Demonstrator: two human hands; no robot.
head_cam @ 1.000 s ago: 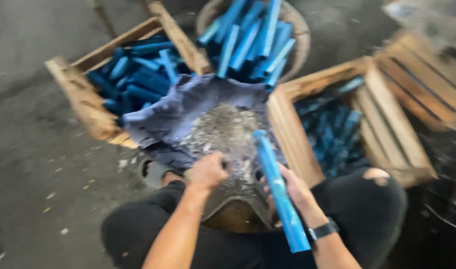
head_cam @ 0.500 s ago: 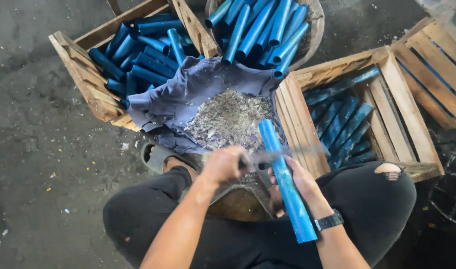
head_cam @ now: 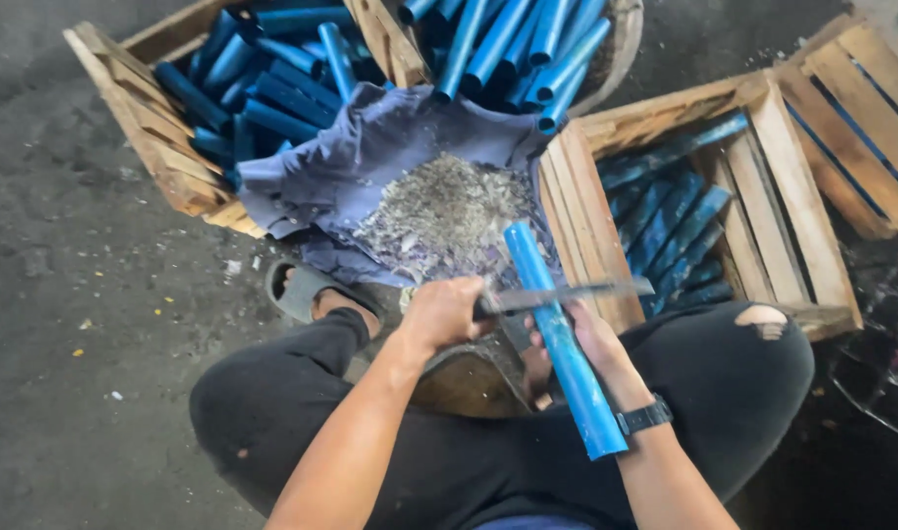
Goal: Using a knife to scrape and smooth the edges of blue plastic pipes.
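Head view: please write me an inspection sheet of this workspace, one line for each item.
Surface: dark rough ground with small scattered bits; a grey cloth lies on it, holding a heap of pale shavings.
Job's things: one blue tube, tilted; a long knife lies across it.
Clutter: three wooden crates; the left crate and the right crate hold blue tubes, as does a round basket at the top.
Hands: left hand grips the knife handle; right hand holds the blue tube and wears a black watch.
Cables: nothing seen.
Surroundings: the person sits low, in black trousers; one sandal shows.
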